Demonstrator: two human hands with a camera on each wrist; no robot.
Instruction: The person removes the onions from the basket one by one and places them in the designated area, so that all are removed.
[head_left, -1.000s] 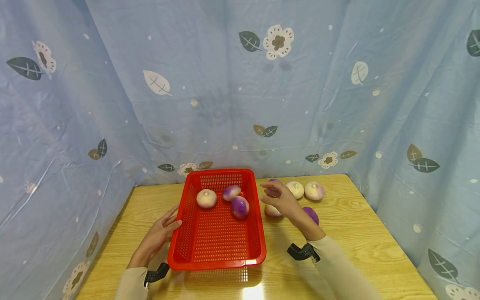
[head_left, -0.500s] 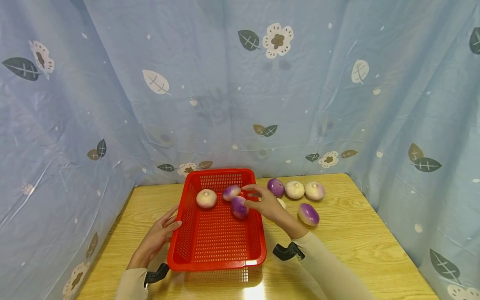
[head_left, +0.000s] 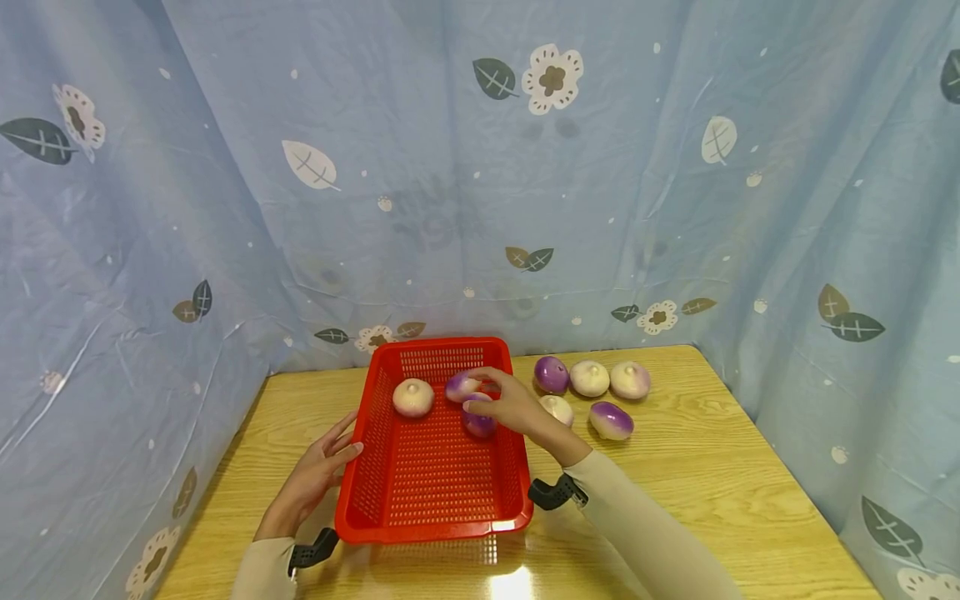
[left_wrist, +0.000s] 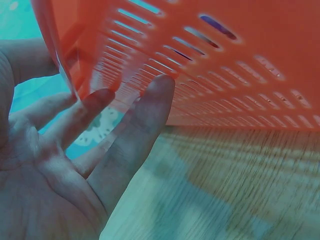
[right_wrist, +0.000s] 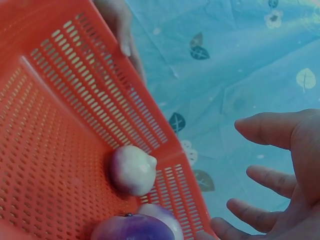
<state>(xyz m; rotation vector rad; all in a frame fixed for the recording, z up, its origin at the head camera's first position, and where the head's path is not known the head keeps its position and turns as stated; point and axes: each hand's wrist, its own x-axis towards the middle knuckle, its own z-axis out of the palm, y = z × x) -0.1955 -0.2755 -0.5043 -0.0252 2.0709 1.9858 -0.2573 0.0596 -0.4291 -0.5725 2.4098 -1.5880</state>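
In the head view a red slotted plastic basket (head_left: 435,529) stands on the table. My left hand (head_left: 318,475) is at its left side, thumb at the rim and straight fingers against the slotted outer wall, as the left wrist view shows. Over the basket's right rim reaches my right hand (head_left: 517,408), fingers apart with nothing between them in the right wrist view. Its fingertips overlap a purple turnip (head_left: 477,423) and a purple-and-white turnip (head_left: 459,387) in the head view. Farther left in the basket sits a white turnip (head_left: 413,397).
Right of the basket, a purple turnip (head_left: 551,375) and two pale turnips (head_left: 590,378) form a back row. A white turnip (head_left: 557,410) and a two-coloured turnip (head_left: 611,421) lie nearer. A blue patterned curtain (head_left: 480,208) surrounds the wooden table (head_left: 705,475).
My right hand has moved left from over the table turnips to over the basket's right side. One purple-and-white turnip on the table has rolled slightly. My left hand has stayed in place.
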